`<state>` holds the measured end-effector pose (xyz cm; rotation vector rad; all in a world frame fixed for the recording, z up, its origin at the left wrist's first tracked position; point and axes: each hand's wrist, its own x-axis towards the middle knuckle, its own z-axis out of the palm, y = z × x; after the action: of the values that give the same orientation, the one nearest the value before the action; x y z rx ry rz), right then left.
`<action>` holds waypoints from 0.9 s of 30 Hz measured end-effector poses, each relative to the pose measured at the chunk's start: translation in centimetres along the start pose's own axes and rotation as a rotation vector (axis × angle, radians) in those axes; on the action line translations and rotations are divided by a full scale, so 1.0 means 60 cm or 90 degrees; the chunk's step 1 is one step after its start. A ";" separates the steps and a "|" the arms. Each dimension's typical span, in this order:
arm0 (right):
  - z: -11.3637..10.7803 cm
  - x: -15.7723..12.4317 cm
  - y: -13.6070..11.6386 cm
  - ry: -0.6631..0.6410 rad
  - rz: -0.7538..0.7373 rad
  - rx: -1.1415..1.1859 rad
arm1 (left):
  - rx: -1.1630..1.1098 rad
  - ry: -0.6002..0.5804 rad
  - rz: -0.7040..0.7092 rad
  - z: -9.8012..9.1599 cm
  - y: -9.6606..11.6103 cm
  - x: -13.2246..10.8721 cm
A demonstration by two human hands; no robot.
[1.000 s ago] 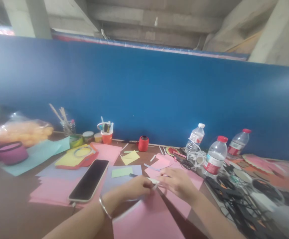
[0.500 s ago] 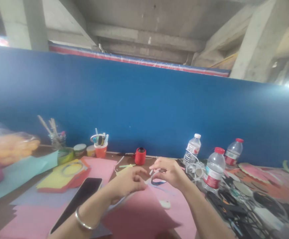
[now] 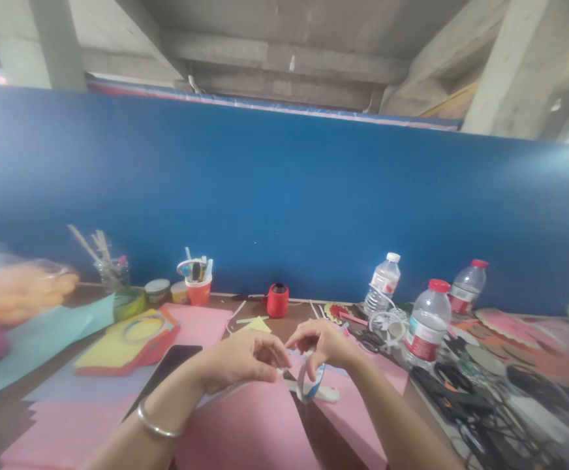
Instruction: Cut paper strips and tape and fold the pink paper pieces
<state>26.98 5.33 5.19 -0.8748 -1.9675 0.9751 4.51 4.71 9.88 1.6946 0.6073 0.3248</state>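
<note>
My right hand (image 3: 326, 346) holds a roll of tape (image 3: 308, 385), a thin ring with blue and white inside, hanging upright below the thumb and fingers. Close by on its left, my left hand (image 3: 245, 359), with a silver bangle at the wrist, has thumb and fingers pinched together. A tiny pale bit shows at those fingertips, too small to name. Beneath the left hand lies a large pink sheet of paper (image 3: 250, 431). Behind the tape roll is a white, round-ended object (image 3: 327, 394), partly hidden, near another pink sheet (image 3: 357, 411).
Left: a dark phone (image 3: 167, 372), yellow paper (image 3: 118, 346) and a cup of tools (image 3: 199, 290). A red spool-like object (image 3: 278, 301) stands behind my hands. Right: black scissors (image 3: 370, 338), a red-capped bottle (image 3: 429, 326) and tangled cables (image 3: 485, 405). A blue partition (image 3: 284, 183) rises behind.
My right hand has turned and come lower, and the tape roll now hangs upright. The left hand's fingers have moved slightly. The pink sheet below has shifted left, baring brown table.
</note>
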 end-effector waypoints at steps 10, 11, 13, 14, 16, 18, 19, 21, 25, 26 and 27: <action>0.026 0.009 0.035 0.136 0.004 -0.049 | 0.008 0.100 -0.004 -0.019 0.001 -0.005; 0.028 0.010 0.041 0.163 0.004 -0.073 | 0.004 0.113 -0.010 -0.020 -0.005 -0.002; 0.034 0.012 0.054 0.207 0.010 -0.128 | -0.002 0.138 -0.030 -0.020 -0.022 0.010; 0.036 0.014 0.059 0.214 0.018 -0.156 | -0.005 0.144 -0.043 -0.019 -0.033 0.017; 0.034 0.014 0.066 0.183 0.045 -0.207 | -0.009 0.146 -0.060 -0.016 -0.057 0.031; 0.018 0.009 0.067 0.120 0.092 -0.251 | -0.016 0.129 -0.072 -0.010 -0.076 0.042; 0.002 0.003 0.066 0.091 0.124 -0.274 | -0.020 0.117 -0.074 -0.008 -0.084 0.045; -0.041 -0.017 0.065 0.095 0.205 -0.332 | -0.027 0.096 -0.069 -0.004 -0.092 0.048; -0.131 -0.077 0.077 0.188 0.460 -0.474 | -0.030 0.092 -0.036 -0.002 -0.091 0.047; -0.145 -0.090 0.083 0.193 0.521 -0.497 | -0.029 0.094 -0.028 -0.001 -0.089 0.047; -0.154 -0.102 0.089 0.196 0.568 -0.516 | -0.028 0.096 -0.020 0.001 -0.087 0.047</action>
<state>38.99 5.90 2.57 -2.3224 -1.6654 0.3698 5.73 6.86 4.51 1.6264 0.7320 0.4422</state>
